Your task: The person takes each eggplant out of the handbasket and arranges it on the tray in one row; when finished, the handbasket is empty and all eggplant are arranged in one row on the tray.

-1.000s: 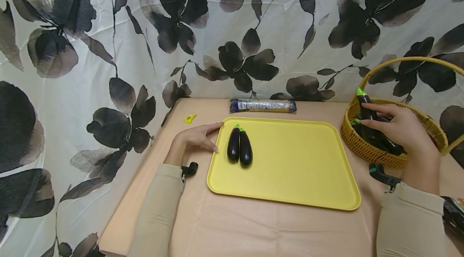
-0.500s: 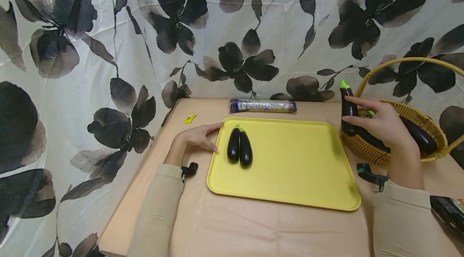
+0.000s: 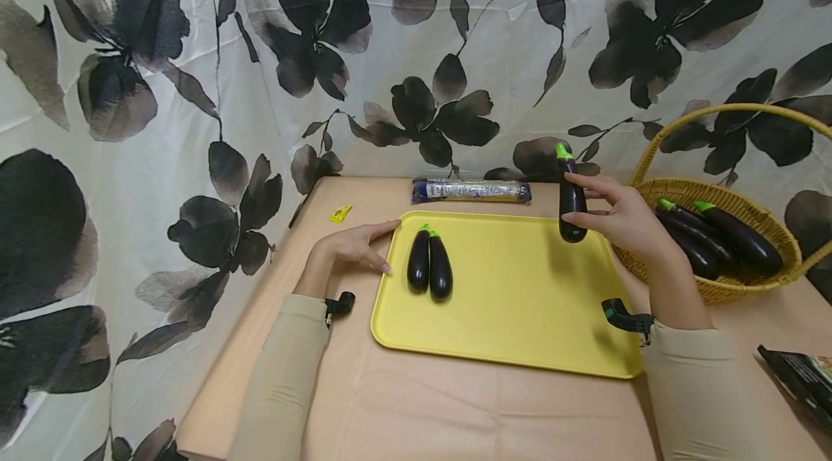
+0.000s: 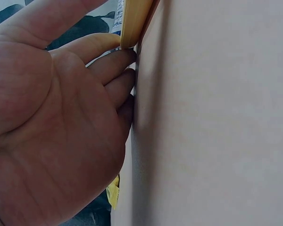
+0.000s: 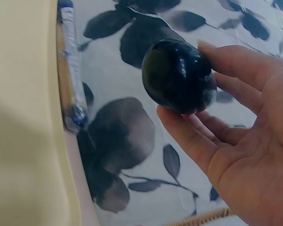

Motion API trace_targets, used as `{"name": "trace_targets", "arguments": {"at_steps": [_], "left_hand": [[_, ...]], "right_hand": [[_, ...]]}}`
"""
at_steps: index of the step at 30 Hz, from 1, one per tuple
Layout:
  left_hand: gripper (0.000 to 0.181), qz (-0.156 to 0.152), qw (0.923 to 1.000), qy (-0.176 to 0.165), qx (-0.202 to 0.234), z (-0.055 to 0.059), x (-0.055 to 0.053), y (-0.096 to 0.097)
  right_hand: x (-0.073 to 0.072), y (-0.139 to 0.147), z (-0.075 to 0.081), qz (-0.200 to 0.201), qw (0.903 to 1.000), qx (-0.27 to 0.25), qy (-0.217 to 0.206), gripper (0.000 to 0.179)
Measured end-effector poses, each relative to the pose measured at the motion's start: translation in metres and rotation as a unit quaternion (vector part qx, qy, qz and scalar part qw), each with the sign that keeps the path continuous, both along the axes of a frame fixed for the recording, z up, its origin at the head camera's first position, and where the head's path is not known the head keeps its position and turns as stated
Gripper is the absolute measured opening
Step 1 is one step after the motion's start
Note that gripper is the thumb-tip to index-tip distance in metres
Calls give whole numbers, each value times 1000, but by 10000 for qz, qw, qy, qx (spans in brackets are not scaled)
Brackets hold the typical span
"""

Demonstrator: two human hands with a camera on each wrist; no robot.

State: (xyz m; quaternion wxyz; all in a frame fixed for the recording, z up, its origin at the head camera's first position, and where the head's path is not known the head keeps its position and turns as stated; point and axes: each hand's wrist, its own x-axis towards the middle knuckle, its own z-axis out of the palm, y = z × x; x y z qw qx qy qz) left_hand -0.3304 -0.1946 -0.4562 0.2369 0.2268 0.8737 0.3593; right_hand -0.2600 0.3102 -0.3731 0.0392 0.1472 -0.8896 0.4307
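In the head view my right hand (image 3: 627,222) pinches a dark purple eggplant (image 3: 572,201) between thumb and fingers. It is held upright, green stem up, over the right back part of the yellow tray (image 3: 513,287). The right wrist view shows its glossy rounded end (image 5: 179,77) between the fingertips. Two more eggplants (image 3: 419,261) lie side by side at the tray's left end, stems toward the back. My left hand (image 3: 347,244) rests at the tray's left rim, fingers extended; the left wrist view shows its fingertips right at the tray edge (image 4: 132,23).
A wicker basket (image 3: 786,230) with a tall handle stands right of the tray, holding several eggplants (image 3: 741,237). Behind the tray lies a long blue-and-silver wrapped packet (image 3: 471,191). A small yellow wrapper (image 3: 340,213) is at the back left, a black packet (image 3: 802,381) at the right.
My right hand has lifted an eggplant out of the basket and carried it left, over the tray. My left hand has stayed at the tray's rim.
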Motion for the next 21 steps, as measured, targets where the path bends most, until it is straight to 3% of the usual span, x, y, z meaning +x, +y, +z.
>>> {"name": "trace_targets", "arguments": {"at_steps": [10, 21], "left_hand": [[120, 21, 9999, -125, 89, 0, -1, -1], [119, -59, 10000, 54, 42, -3, -3, -2]], "right_hand": [[-4, -28, -7, 419, 9983, -311, -243, 74], [-4, -66, -19, 962, 9914, -667, -590, 77]]}}
